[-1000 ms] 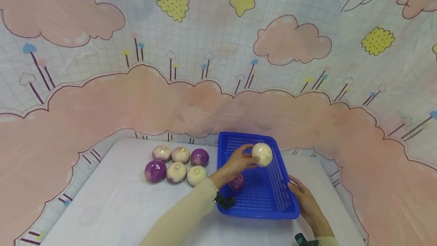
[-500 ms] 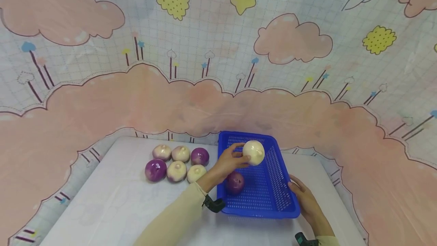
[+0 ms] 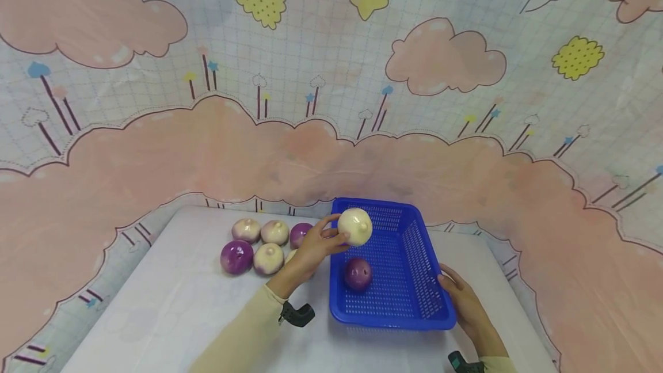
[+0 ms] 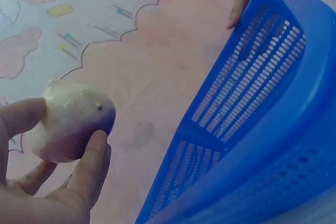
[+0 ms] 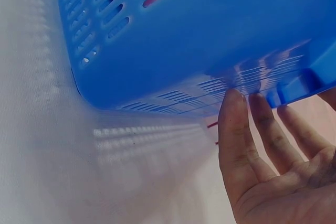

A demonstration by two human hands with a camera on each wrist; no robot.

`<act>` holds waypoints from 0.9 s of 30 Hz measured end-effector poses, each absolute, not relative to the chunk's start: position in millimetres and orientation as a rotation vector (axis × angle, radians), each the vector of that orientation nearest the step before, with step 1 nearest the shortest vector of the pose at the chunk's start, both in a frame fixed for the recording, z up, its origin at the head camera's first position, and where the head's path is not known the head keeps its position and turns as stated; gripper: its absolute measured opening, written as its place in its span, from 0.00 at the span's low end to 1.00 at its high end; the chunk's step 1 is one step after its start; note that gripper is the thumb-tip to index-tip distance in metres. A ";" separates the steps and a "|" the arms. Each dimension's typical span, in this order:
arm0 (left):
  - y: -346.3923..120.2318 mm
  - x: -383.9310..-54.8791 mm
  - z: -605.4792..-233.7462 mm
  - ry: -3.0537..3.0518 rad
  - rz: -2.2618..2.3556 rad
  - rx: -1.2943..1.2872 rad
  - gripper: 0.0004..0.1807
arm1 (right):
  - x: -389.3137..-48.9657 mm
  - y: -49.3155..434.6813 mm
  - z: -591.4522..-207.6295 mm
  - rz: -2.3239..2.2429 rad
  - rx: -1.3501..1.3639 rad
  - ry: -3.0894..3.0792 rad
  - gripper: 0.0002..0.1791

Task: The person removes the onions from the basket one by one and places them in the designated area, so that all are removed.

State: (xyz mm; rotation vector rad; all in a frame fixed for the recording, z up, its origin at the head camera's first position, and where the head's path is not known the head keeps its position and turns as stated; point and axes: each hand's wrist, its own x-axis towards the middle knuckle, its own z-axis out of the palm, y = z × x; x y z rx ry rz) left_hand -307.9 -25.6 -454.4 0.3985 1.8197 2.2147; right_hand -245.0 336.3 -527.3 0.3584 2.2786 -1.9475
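My left hand [image 3: 311, 249] holds a white turnip [image 3: 355, 227] between thumb and fingers, raised over the left rim of a blue plastic basket [image 3: 409, 321]. In the left wrist view, this turnip [image 4: 79, 116] shows a purple side, and the basket wall stands apart from it at the right. One purple turnip [image 3: 358, 274] lies inside the basket. My right hand [image 3: 468, 304] grips the basket's right rim; in the right wrist view, its fingers [image 5: 233, 124] reach up to the outer wall below the rim.
Several turnips stand in two rows on the white table left of the basket, among them a purple turnip [image 3: 236, 257] and a pale turnip [image 3: 268, 259]. My left hand partly covers the nearest right ones. A printed cloth [image 3: 290, 160] rises behind the table [image 3: 155, 304].
My left hand has moved left with the white turnip, from over the basket's middle to its left rim. The purple turnip in the basket is now uncovered. My right hand stays at the rim.
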 end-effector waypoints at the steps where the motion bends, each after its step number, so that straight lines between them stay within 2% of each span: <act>1: -28.4 -307.8 -454.7 1.823 2.228 0.391 0.35 | -245.1 336.3 -527.2 -1.948 0.361 2.277 0.37; 13: -61.2 -296.4 -470.8 1.842 2.235 0.387 0.35 | -245.4 336.8 -528.7 -1.959 0.350 2.265 0.37; 23: -80.7 -282.2 -481.5 1.819 2.280 0.271 0.32 | -245.2 337.2 -530.4 -1.944 0.335 2.286 0.38; 27: -87.5 -274.9 -484.6 1.834 2.249 0.230 0.34 | -245.9 337.1 -530.6 -1.943 0.340 2.289 0.38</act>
